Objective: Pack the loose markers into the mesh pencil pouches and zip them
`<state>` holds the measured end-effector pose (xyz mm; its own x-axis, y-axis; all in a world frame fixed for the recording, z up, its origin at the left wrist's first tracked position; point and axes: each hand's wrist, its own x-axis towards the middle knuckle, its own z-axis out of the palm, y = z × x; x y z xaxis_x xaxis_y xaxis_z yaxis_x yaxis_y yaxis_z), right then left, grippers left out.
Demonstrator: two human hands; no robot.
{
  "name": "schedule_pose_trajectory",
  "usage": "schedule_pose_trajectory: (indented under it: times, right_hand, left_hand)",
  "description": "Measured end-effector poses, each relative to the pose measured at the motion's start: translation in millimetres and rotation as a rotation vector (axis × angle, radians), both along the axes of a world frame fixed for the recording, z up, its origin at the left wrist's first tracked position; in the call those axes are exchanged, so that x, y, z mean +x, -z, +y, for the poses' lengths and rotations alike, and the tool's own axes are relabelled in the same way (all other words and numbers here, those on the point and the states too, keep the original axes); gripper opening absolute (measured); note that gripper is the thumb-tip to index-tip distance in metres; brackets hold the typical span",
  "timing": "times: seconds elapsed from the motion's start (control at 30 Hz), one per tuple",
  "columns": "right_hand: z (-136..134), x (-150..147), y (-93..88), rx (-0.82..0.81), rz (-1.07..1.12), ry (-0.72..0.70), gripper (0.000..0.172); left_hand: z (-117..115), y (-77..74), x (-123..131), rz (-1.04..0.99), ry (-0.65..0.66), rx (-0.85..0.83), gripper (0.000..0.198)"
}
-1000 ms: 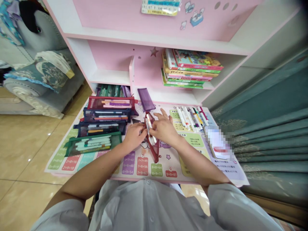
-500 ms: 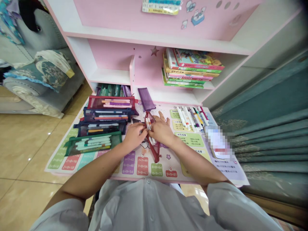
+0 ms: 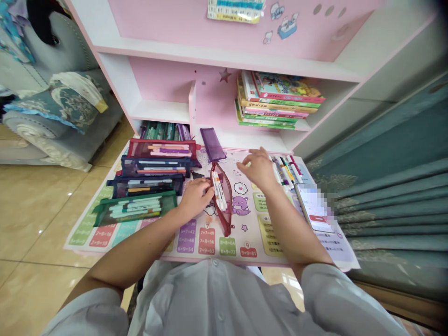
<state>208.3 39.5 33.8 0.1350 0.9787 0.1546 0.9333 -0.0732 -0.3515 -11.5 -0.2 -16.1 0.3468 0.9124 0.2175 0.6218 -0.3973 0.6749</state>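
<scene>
A dark red mesh pencil pouch [image 3: 228,205] lies unzipped on the desk before me, with several white markers [image 3: 219,190] inside it. My left hand [image 3: 196,198] is closed on the pouch's left edge, thumb over the rim. Away to the right, my right hand [image 3: 259,169] is over the desk with fingers apart and nothing in them. It is close to a row of white-barrelled markers with coloured caps [image 3: 285,170], and it hides the row's left end. A purple pouch [image 3: 213,144] lies behind the red one.
Filled mesh pouches in red [image 3: 163,149], blue [image 3: 154,166] and green [image 3: 136,208] lie on the left. A phone [image 3: 313,207] rests at the right. Stacked books [image 3: 278,102] fill part of the shelf; more pouches [image 3: 164,131] stand in the lower cubby.
My right hand has left the red pouch and moved right toward the loose markers, uncovering the markers in the pouch. My left hand stays at the pouch's edge.
</scene>
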Motion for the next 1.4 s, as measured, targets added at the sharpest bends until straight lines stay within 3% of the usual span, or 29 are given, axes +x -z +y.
schedule_pose_trajectory:
  times: [0.07, 0.17, 0.27, 0.43, 0.87, 1.13, 1.4]
  right_hand:
    - [14, 24, 3.8, -0.035, -0.086, 0.168, 0.024]
    - [30, 53, 12.0, -0.235, -0.202, 0.316, 0.049]
    - [38, 71, 20.6, -0.377, -0.247, 0.380, 0.065]
    - [42, 74, 28.5, -0.464, -0.274, 0.398, 0.066]
    - [45, 66, 34.5, -0.521, -0.283, 0.338, 0.061]
    - [40, 49, 31.2, -0.421, -0.267, 0.213, 0.060]
    - [16, 11, 12.5, -0.329, -0.165, 0.011, 0.027]
  left_hand:
    - [0, 0.0, 0, -0.003, 0.002, 0.001, 0.031]
    - [0, 0.2, 0, -0.004, -0.002, 0.000, 0.031]
    - [0, 0.8, 0, -0.008, -0.009, -0.003, 0.030]
    - [0, 1.5, 0, -0.011, -0.009, -0.001, 0.031]
    - [0, -0.8, 0, -0.004, -0.003, -0.003, 0.031]
    - [1, 0.9, 0, -0.003, 0.001, -0.002, 0.032]
    - [0, -0.3, 0, 0.001, 0.000, -0.004, 0.031]
